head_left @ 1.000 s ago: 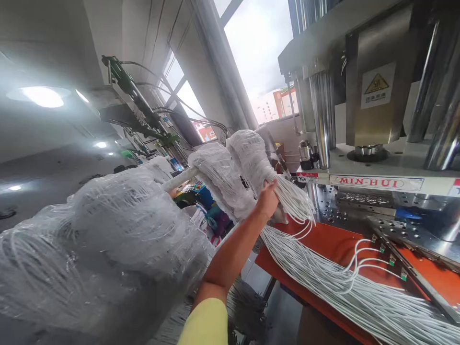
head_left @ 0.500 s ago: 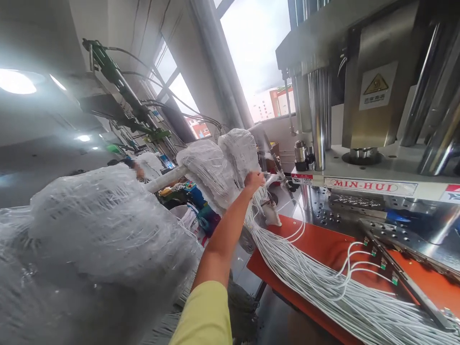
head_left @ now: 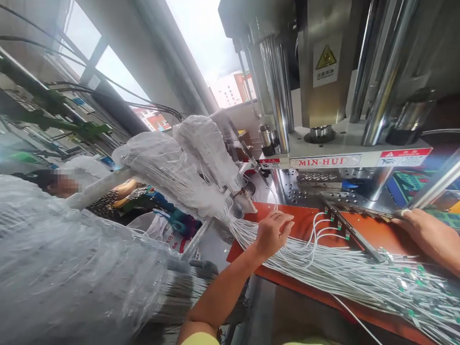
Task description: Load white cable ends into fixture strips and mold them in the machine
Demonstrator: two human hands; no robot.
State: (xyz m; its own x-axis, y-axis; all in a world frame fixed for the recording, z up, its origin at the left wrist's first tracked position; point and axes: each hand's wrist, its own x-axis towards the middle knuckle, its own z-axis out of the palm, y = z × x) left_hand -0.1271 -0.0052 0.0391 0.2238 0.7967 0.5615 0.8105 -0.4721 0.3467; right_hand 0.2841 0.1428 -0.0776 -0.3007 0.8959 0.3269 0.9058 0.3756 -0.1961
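Observation:
My left hand (head_left: pixel 273 232) hovers over the bundle of white cables (head_left: pixel 312 258) on the orange board, its fingers bent and thumb apart. Nothing shows between them. At the right, my right hand (head_left: pixel 427 235) is closed around the end of a dark metal mould strip (head_left: pixel 373 213). Next to that strip, a narrow metal bar (head_left: pixel 355 232) lies slanted over the board. Several cable ends with small green connectors (head_left: pixel 339 225) sit in a row along this bar. More loose green-tipped connectors (head_left: pixel 413 282) lie at the bundle's right end.
A press machine (head_left: pixel 325 160) with steel columns stands behind the orange board (head_left: pixel 298 218). Plastic-wrapped cable bundles (head_left: pixel 158 163) hang on a rack at the left, with a large wrapped heap (head_left: pixel 79 268) nearer me. A co-worker (head_left: pixel 104 201) is beyond the rack.
My left hand has drawn back from the hanging cables to above the bundle on the board. My right hand has come into view at the mould strip. The view has turned right.

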